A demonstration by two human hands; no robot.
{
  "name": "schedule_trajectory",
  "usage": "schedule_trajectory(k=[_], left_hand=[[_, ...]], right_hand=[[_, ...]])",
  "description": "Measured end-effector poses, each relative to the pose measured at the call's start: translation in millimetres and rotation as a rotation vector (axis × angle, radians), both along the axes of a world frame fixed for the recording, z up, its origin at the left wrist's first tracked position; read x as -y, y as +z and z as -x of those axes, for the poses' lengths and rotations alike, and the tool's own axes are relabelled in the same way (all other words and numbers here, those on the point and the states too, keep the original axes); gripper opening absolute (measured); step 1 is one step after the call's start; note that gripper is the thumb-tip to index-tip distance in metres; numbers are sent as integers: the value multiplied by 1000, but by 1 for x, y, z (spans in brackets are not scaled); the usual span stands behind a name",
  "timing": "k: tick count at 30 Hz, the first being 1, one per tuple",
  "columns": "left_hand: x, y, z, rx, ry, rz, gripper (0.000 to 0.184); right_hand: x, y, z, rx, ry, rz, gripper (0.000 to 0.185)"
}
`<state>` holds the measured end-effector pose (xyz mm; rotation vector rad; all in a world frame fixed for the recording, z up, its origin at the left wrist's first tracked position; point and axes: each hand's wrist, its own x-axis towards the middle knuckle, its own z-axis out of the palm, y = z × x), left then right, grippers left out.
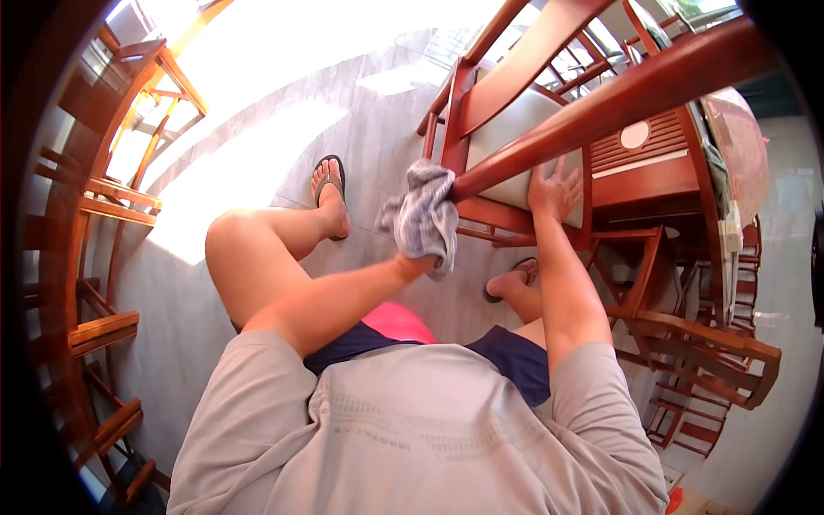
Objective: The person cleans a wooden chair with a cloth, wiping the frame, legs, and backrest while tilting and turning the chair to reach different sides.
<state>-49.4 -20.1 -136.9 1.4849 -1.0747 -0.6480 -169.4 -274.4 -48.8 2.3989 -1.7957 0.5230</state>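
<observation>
A reddish-brown wooden chair (515,69) with a pale seat pad (498,129) is in front of me, to the right. A thick wooden bar (601,107) of it runs up toward the upper right. My left hand (419,260) is closed in a crumpled grey-and-white checked cloth (425,215), which hides most of its fingers. The cloth is against the near end of the bar. My right hand (556,193) lies over the edge of the seat pad with its fingers spread, holding nothing. Whether the palm presses on the pad cannot be made out.
A wooden table (639,184) with a slatted side stands at the right, beside another wooden chair (704,343). More wooden furniture (103,335) lines the left. Something bright pink (399,323) shows between my legs. Sunlight falls across the grey floor (378,124).
</observation>
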Motion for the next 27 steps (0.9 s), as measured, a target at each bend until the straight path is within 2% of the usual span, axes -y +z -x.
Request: schedule_trajectory(k=[5,8,10,12,13,16,18,23,27], left_hand=[[0,-15,20,-66,3,14,32],[29,-15,-17,-21,67,75,32],[56,-12,-45,19,117,124,32],[85,-9,-72,51,160,166,32],[99,-8,-84,67,179,184,32],[143,-8,-122,112,241,222,32],[175,-5,-151,146,270,237,32],[258,15,-226,215,283,264,32],[286,7,-241,213,252,264,32]], right_hand=[[13,-15,11,-82,37,73,72],[22,-22,17,-118,45,78,72],[29,-26,22,-46,153,176,73],[6,4,10,9,174,10,77],[3,9,6,10,89,-137,78],[21,-15,13,-138,-9,23,77],[13,-6,13,-108,12,-28,76],[-10,10,9,-84,65,37,72],[-11,11,10,-37,122,44,68]])
